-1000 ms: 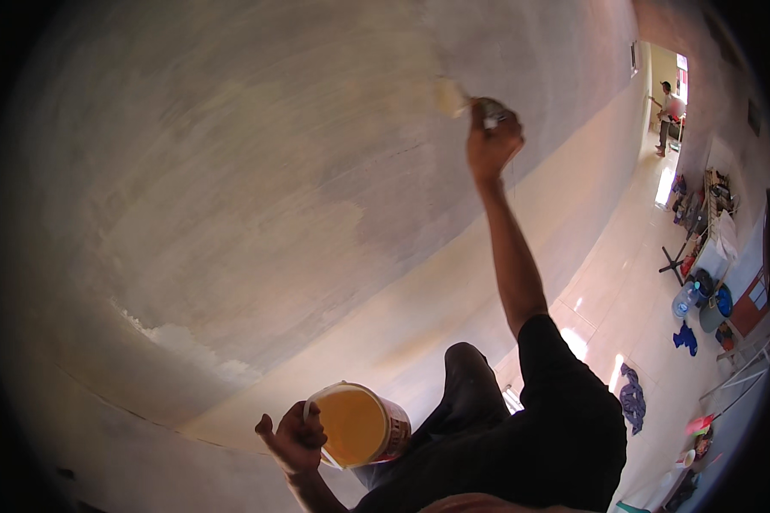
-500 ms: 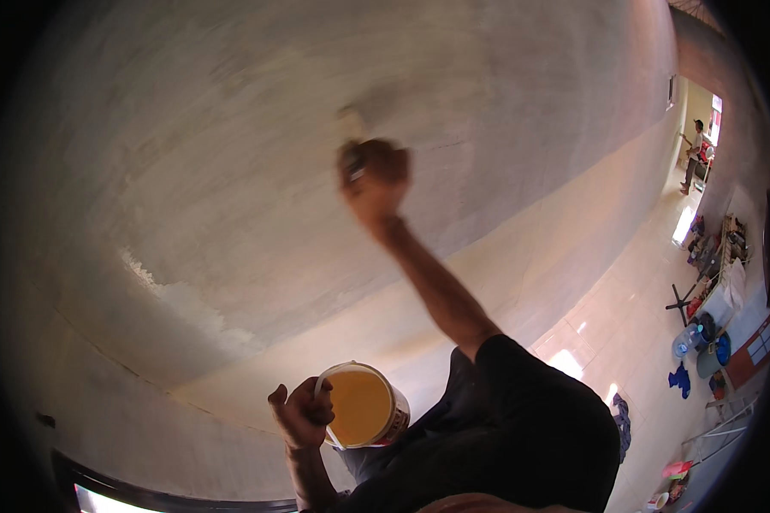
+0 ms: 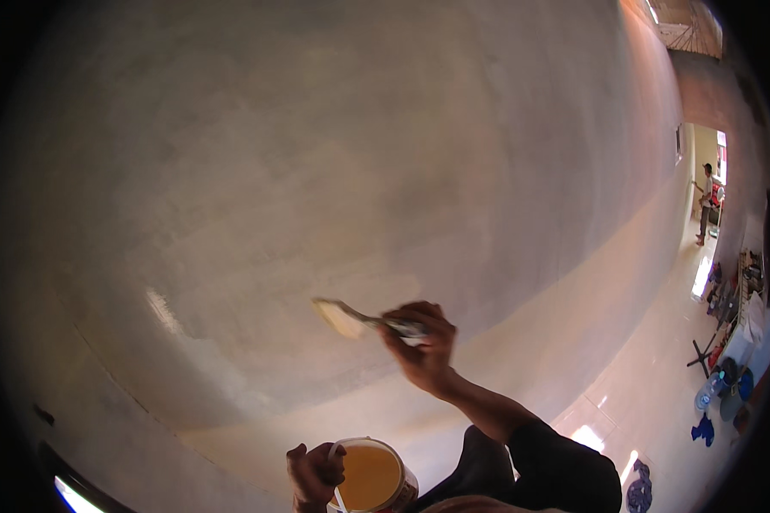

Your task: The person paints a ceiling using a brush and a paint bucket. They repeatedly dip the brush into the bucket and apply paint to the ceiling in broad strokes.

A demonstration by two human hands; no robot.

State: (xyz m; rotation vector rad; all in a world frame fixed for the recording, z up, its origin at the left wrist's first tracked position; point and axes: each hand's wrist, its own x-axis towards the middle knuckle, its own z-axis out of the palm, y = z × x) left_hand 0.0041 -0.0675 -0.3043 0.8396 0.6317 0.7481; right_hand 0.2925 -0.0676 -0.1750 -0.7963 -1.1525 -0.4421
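Observation:
In my right hand [image 3: 423, 344] is a paintbrush [image 3: 340, 318], its handle between my fingers and thumb, its pale bristles pointing left. The bristles are in front of the grey plastered wall [image 3: 299, 188]; whether they touch it I cannot tell. Low in the view, my left hand [image 3: 315, 475] is closed round the white handle of a bucket [image 3: 409, 489]. Yellow-orange paint [image 3: 370, 473] shows inside the bucket, which I hold close to my body. Part of the left wrist and the bucket's base are cut off by the lower edge.
A paler band [image 3: 556, 299] runs along the lower wall above the tiled floor [image 3: 612, 410]. At the right lie a dark cloth [image 3: 639, 489], a blue cloth [image 3: 702, 431], a clear water bottle [image 3: 708, 390] and a black stand base [image 3: 702, 354]. Another person [image 3: 707, 201] stands in the far doorway.
My right hand has come down from higher on the wall with the brush, whose bristles now point left instead of up. The bucket and left hand sit lower in the view, which has tilted up.

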